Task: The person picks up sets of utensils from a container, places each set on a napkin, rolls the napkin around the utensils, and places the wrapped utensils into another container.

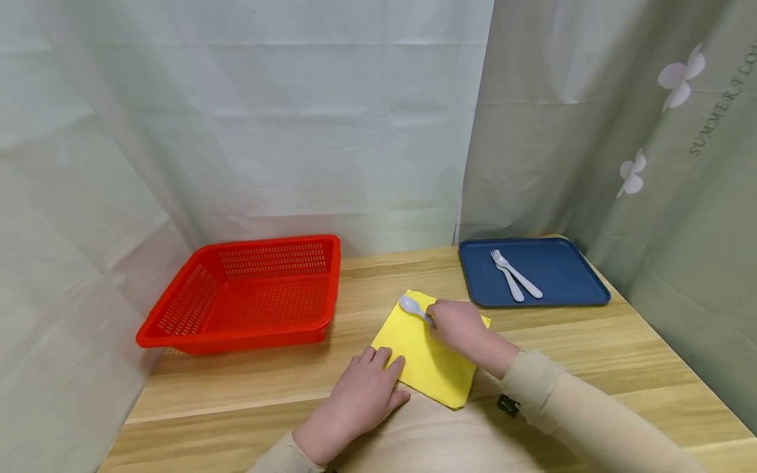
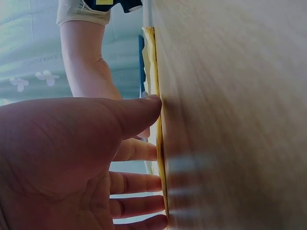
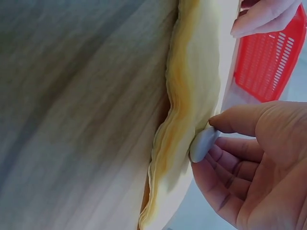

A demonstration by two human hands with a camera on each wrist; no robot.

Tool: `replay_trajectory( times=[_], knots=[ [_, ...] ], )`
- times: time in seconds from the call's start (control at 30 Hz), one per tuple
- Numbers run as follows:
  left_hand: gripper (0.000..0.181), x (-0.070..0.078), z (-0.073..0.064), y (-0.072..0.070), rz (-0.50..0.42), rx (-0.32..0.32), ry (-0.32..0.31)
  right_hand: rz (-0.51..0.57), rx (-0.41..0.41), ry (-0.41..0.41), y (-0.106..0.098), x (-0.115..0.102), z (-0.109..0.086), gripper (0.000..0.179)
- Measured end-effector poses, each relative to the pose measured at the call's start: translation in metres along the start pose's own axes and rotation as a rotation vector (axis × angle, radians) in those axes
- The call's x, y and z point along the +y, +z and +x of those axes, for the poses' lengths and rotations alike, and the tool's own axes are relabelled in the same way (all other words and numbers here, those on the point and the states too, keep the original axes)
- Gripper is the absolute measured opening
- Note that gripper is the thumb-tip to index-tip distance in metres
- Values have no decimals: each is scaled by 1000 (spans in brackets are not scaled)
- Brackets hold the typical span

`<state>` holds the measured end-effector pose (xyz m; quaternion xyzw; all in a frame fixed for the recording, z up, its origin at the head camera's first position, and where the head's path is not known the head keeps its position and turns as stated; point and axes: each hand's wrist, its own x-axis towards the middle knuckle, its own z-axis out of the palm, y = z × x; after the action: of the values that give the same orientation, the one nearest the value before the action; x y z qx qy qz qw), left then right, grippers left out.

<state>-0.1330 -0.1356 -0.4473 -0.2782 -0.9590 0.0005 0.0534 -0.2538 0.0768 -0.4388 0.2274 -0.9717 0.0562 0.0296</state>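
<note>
A folded yellow cloth (image 1: pixel 434 364) lies at a slant on the table, its layered edge showing in the right wrist view. My right hand (image 1: pixel 464 328) pinches the handle of a pale spoon (image 1: pixel 409 304) between thumb and fingers, and the spoon lies over the cloth's upper part with its bowl toward the far left. In the right wrist view the handle's end (image 3: pixel 203 143) pokes out of the grip close to the cloth. My left hand (image 1: pixel 363 391) rests with spread, nearly straight fingers on the cloth's near left edge; its thumb reaches along the near side.
At the back left stands a red perforated basket (image 1: pixel 236 343). A blue tray (image 1: pixel 568 276) at the back right carries a white fork (image 1: pixel 520 274) and a second white utensil (image 1: pixel 511 284). A small black object (image 1: pixel 508 405) shows beside the right sleeve. Curtains (image 1: pixel 331 131) hang behind and beside the table.
</note>
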Motion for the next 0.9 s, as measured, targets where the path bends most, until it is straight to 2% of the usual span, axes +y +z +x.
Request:
replay_trajectory(
  times=[0.27,0.53,0.73,0.9],
  knots=[
    [55,0,-2,0,3,11,-1,-20,-18,-3,-3,-7,0,16],
    [56,0,-1,0,-12,-11,-11,-45,-17,-40,-1,-8,0,13],
    [58,0,2,-1,-20,-47,-15,-10,-12,-49,-6,-5,-6,20],
    [58,-1,2,-2,-8,-40,-7,21,-27,-32,-12,-1,-16,17]
  ],
)
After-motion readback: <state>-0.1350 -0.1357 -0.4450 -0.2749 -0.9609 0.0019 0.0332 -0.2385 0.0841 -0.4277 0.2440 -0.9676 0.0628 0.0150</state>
